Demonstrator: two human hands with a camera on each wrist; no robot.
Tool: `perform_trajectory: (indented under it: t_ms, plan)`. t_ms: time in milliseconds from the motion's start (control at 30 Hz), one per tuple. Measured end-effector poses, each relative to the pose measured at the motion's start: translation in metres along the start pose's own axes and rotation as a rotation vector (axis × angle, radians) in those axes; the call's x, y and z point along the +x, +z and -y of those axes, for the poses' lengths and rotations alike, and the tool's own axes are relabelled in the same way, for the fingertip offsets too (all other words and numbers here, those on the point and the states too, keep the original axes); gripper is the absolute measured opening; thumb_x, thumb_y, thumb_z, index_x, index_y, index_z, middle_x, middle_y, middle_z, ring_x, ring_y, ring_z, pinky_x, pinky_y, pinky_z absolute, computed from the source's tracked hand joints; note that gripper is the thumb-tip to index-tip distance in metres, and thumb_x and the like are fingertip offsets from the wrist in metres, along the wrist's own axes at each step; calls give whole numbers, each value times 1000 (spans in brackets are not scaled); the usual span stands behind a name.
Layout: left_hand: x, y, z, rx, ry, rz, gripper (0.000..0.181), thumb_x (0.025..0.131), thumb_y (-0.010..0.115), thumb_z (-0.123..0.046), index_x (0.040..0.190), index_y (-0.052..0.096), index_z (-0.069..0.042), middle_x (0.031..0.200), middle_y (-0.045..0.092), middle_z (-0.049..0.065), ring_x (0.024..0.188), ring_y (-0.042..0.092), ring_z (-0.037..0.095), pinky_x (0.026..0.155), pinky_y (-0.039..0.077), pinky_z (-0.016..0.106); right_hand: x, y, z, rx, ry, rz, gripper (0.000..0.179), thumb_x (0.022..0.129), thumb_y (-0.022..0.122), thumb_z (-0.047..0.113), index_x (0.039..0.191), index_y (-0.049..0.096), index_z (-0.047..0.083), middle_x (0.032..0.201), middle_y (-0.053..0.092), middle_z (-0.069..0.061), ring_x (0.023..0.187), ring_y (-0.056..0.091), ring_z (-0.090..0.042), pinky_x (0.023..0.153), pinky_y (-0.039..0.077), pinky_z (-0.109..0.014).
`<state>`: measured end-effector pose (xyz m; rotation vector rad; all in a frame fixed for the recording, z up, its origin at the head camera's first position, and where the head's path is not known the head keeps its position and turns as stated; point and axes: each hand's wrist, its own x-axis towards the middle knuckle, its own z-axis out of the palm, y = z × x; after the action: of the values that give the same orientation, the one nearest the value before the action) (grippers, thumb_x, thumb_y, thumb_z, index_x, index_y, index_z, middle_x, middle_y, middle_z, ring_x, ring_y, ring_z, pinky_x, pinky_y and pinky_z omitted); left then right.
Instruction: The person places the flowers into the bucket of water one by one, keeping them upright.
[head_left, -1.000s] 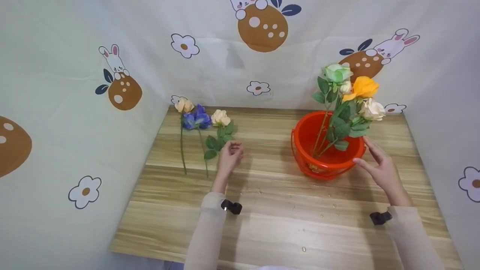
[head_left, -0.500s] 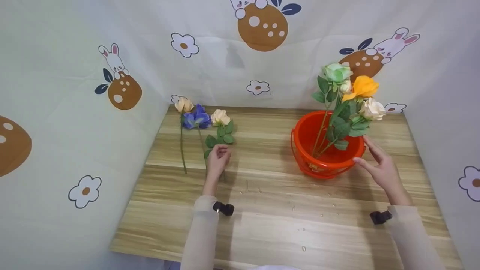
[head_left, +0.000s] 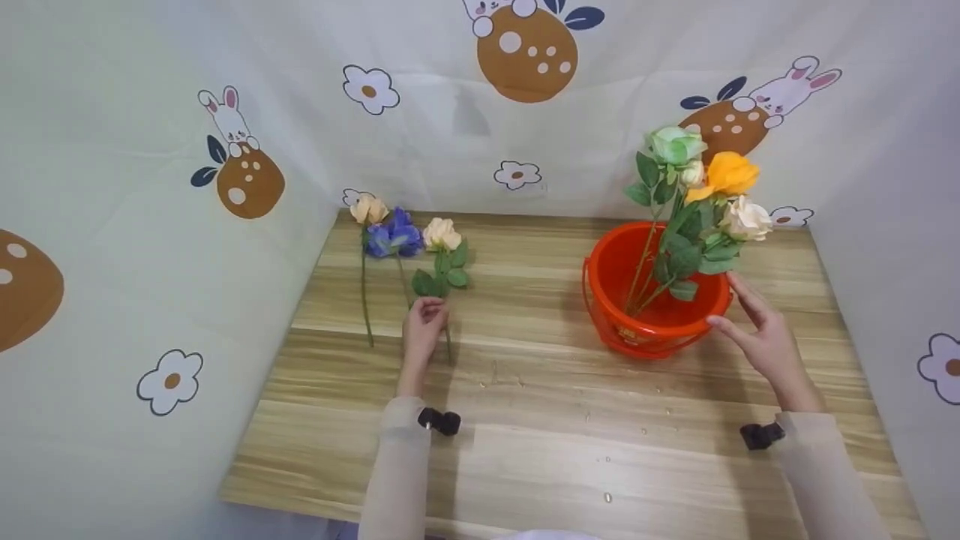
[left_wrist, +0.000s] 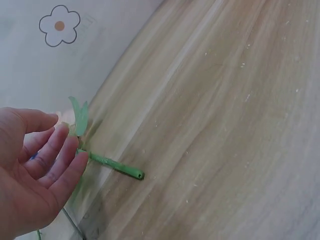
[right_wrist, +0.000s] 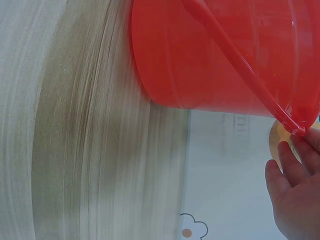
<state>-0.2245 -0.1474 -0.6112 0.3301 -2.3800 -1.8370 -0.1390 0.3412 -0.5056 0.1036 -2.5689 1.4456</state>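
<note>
In the head view, my left hand [head_left: 425, 324] is at the stem of a cream rose [head_left: 442, 235] lying on the table. The left wrist view shows its fingers loosely bent, with the green stem [left_wrist: 120, 167] running behind the fingertips. Left of that rose lie a purple-blue flower [head_left: 395, 236] and a peach rose [head_left: 368, 209]. My right hand [head_left: 769, 349] touches the right side of a red bucket [head_left: 600, 304], thumb and fingers spread along its rim. Standing in the bucket are a green rose [head_left: 676, 145], an orange flower [head_left: 731, 174] and a white rose [head_left: 747, 219].
The wooden table [head_left: 540, 420] has small drops scattered over its middle and front. A patterned cloth [head_left: 435, 142] walls in its back and sides. The bucket's red handle [right_wrist: 245, 70] hangs down along its side.
My left hand has moved left and slightly toward the front, from the right of the cream rose's leaves to its stem. The right hand and the bucket have stayed in place.
</note>
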Motion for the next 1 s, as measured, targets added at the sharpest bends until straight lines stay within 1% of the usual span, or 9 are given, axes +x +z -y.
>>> perform_trajectory:
  t_ms: [100,300,467,567,733,867,933,1000]
  plan:
    - [-1,1,2,23,-12,-15,19,87,63,-4,105,61,-1,102,66,16,93,60,24,80,49,30,0,0,0,10,-5,-3,67,83,71,9,142,40,7,147,34,-21,129,34,4,100,29,-3]
    - [-2,2,8,61,-10,-22,24,85,65,-3,108,60,0,104,65,15,97,62,27,86,51,36,0,-1,0,36,-12,-11,67,82,71,6,141,41,5,146,35,-23,129,35,3,100,30,-3]
    - [-2,3,16,172,-27,-72,25,82,68,-5,106,61,-2,102,66,13,93,63,26,84,52,37,0,0,1,24,-3,-7,67,82,71,7,142,41,6,147,34,-22,130,35,3,99,29,-3]
    - [-1,3,17,257,-51,-95,26,80,71,-10,104,62,-4,99,67,11,90,65,24,81,53,37,1,0,1,20,-6,-6,67,82,71,8,142,41,6,147,34,-21,130,34,2,100,29,-3]
    - [2,6,14,379,-113,-71,26,80,73,-20,101,63,-9,96,67,6,89,64,21,79,51,35,1,0,0,23,-14,-8,66,82,71,7,141,41,5,147,35,-22,130,34,4,100,29,-3]
    - [3,8,10,472,-153,-61,21,82,70,-20,100,63,-12,96,68,2,91,63,19,81,50,36,1,0,0,21,-19,-8,66,82,71,7,141,41,6,147,35,-22,128,34,6,99,29,-3]
    - [3,8,8,500,-163,-56,20,83,69,-19,101,63,-13,96,68,1,92,63,20,82,49,37,1,0,0,25,-23,-10,66,82,71,6,141,41,5,146,35,-23,128,34,7,100,29,-3]
    - [3,7,6,509,-168,-53,18,84,67,-18,101,63,-13,96,68,1,92,63,20,83,49,37,1,0,0,26,-26,-11,66,82,71,6,141,41,5,146,35,-23,127,34,7,100,29,-3]
